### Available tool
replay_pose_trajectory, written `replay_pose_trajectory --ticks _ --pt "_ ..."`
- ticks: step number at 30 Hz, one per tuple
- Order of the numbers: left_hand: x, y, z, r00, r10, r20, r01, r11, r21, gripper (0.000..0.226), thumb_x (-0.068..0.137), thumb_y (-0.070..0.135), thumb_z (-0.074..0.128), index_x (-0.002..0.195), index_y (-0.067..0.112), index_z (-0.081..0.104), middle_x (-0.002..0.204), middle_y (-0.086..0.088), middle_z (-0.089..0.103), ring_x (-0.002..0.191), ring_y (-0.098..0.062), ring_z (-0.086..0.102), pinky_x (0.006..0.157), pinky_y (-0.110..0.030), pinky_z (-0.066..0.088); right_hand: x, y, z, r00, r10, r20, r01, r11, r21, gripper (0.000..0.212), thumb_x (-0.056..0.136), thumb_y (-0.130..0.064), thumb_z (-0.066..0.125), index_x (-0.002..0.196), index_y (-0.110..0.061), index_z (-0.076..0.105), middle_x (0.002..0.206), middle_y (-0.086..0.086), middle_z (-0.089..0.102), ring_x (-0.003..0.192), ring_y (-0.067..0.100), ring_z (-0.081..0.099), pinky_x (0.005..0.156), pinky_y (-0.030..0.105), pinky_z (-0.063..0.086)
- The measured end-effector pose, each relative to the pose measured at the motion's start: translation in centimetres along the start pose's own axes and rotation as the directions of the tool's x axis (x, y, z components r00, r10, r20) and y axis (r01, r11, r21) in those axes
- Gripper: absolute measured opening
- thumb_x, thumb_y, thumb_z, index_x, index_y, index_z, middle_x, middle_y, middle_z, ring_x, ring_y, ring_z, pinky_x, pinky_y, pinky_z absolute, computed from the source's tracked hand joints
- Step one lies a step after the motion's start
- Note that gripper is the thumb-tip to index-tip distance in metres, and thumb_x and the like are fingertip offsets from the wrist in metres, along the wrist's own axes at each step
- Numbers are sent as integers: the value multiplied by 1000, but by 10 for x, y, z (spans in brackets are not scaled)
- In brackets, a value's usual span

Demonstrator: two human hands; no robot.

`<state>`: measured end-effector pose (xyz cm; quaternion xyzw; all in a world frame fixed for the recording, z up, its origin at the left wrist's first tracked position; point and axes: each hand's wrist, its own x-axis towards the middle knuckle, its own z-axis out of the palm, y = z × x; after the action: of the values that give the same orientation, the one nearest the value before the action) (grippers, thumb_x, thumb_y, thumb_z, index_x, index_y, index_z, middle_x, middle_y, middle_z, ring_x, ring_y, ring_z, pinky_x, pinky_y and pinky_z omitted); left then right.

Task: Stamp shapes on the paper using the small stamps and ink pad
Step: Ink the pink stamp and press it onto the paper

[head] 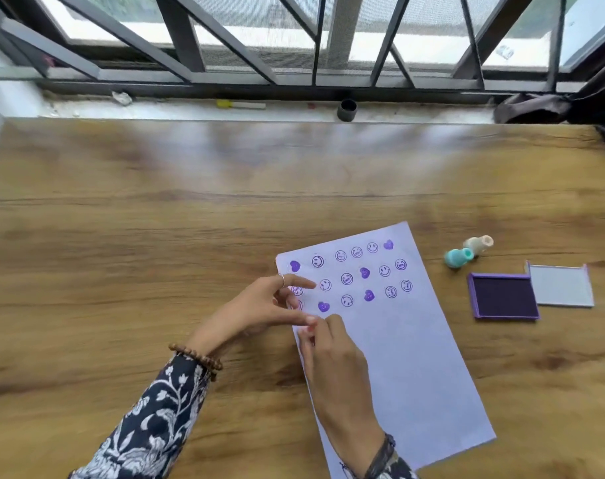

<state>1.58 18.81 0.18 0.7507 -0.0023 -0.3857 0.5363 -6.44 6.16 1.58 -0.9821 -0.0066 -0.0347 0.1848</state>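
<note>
A white paper (397,340) lies tilted on the wooden table, and its upper part carries several purple smiley and heart prints. My left hand (270,305) rests on the paper's left edge, fingers apart and holding nothing. Just below it, my right hand (332,354) has its fingertips pinched on a small stamp (308,331). The stamp is pressed down near the paper's left edge, and only a pinkish bit of it shows. A teal stamp (458,258) and a beige stamp (478,244) lie on their sides to the right of the paper. The purple ink pad (503,296) sits open there, its lid (560,285) folded out flat.
The table (155,236) ends at a window sill holding a black cap (347,110) and a yellow-tipped marker (240,105). Dark cloth (536,107) bunches at the far right corner. Window bars stand behind the sill.
</note>
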Motion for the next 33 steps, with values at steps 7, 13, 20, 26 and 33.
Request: replay_pose_trajectory --ticks 7,13,20,26,33 --pt "-6 -8 9 992 -123 -23 114 961 -254 24 68 -2 75 74 17 62 55 5 58 45 6 50 49 -2 37 -3 4 5 999 -27 39 30 995 -93 17 67 -16 82 75 -13 68 60 1 55 42 13 51 32 22 38" --pt "-13 -7 24 964 -223 -146 142 894 -425 26 68 -11 72 72 9 56 41 8 58 29 4 43 31 -5 29 -1 6 4 999 -28 37 30 998 -59 18 64 -13 83 74 -14 68 58 0 55 39 13 49 31 21 37" --pt "-12 -5 40 913 -225 -341 123 947 -295 35 68 -5 73 74 19 49 38 13 57 29 2 37 37 -18 30 -1 8 9 995 -87 55 91 993 -75 22 59 -11 84 71 -14 65 59 -1 54 41 12 49 35 21 33" --pt "-14 -3 43 897 -149 -416 93 984 -150 33 69 -4 67 72 24 50 45 11 57 34 1 39 36 -14 29 -1 12 11 979 -188 75 198 969 -150 33 46 -4 86 68 -14 63 58 -1 52 42 12 48 33 21 33" --pt "-16 2 35 943 -130 -305 95 987 -129 31 72 -3 62 83 26 57 56 7 54 32 2 39 35 -15 28 2 17 9 966 -253 48 258 953 -160 31 50 -6 87 63 -16 60 56 -2 53 41 9 49 31 19 35"
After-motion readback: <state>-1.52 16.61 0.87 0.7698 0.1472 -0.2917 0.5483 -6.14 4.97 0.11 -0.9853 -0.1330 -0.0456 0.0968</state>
